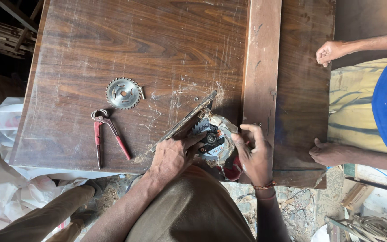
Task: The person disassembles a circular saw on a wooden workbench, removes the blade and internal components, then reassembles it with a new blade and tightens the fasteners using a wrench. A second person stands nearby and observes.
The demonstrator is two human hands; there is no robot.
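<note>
A handheld circular saw [208, 134] lies tipped on its side at the near edge of a scratched dark wooden tabletop [135, 45], its base plate up and blade side facing me. My left hand [172, 154] rests on the saw's base plate and guard, thumb reaching toward the blade hub. My right hand [252, 154] grips the saw body from the right, fingers curled over it. A loose toothed saw blade [122, 93] lies flat on the table to the left. Red-handled pincers [106, 134] lie just below that blade.
A thick wooden plank [260, 67] lies along the table's right part. Another person at the right holds the table edge with both hands [330, 51], [330, 153]. White plastic sheeting [1, 148] lies on the floor at left; wood scraps and rubble lie below right.
</note>
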